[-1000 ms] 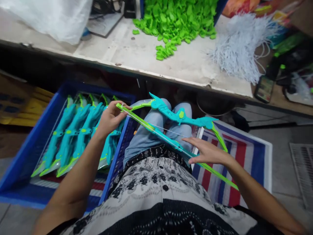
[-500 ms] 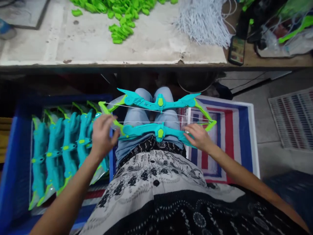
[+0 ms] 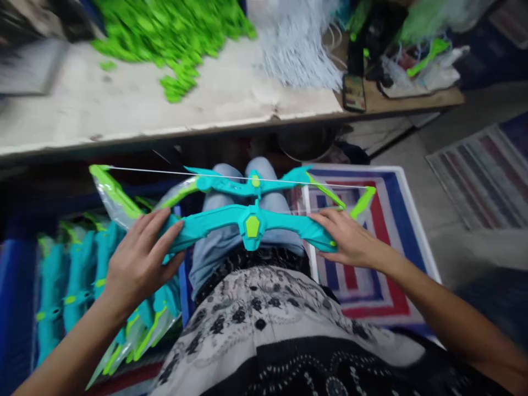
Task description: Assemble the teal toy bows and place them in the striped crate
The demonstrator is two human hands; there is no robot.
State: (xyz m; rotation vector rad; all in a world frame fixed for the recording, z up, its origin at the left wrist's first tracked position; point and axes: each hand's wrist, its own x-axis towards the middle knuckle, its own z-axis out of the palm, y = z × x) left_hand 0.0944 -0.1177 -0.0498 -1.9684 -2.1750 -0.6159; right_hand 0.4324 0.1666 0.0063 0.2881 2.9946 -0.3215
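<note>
A teal toy bow [image 3: 284, 221] with green tips and a white string is held level above my lap. My left hand [image 3: 142, 256] grips its left limb and my right hand [image 3: 348, 239] grips its right limb, so both are closed on it. Behind it, a second teal toy bow [image 3: 235, 187] lies across my knees, partly hidden by the held one. To the left, several more toy bows [image 3: 78, 269] stand side by side in a blue crate [image 3: 18, 297], some of them covered by my left forearm.
Ahead is a worktable [image 3: 231, 102] with a heap of green plastic pieces [image 3: 165, 33], a bundle of white strings [image 3: 299, 47] and a phone [image 3: 353, 92]. On the right stands a white-rimmed crate [image 3: 416, 220] lined with striped cloth.
The nearer bow has been raised off my lap towards me, and both hands have closed round its limbs. The view has turned slightly; the other bow stays across my knees.
</note>
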